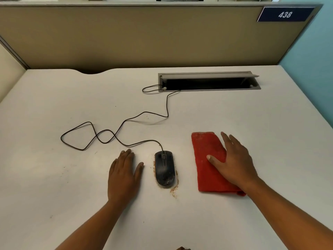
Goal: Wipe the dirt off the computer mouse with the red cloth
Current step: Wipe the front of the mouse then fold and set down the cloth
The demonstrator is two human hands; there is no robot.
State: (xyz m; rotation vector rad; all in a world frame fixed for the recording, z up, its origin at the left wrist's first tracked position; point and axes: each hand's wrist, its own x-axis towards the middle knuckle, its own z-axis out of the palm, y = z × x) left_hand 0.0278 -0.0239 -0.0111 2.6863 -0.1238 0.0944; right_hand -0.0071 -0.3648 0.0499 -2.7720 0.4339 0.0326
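A black wired computer mouse [164,168] lies on the white desk, speckled with brown crumbs, and more crumbs [174,190] ring its base. My left hand [123,175] lies flat on the desk just left of the mouse, fingers straight, not touching it. To the right of the mouse a folded red cloth [207,159] lies flat. My right hand [232,161] rests on the cloth's right side with fingers spread and the thumb pressing on the fabric.
The mouse's black cable [108,134] loops across the desk to the left and back, running into an open grey cable tray [209,82] at the far side. A beige partition [144,37] closes the back of the desk.
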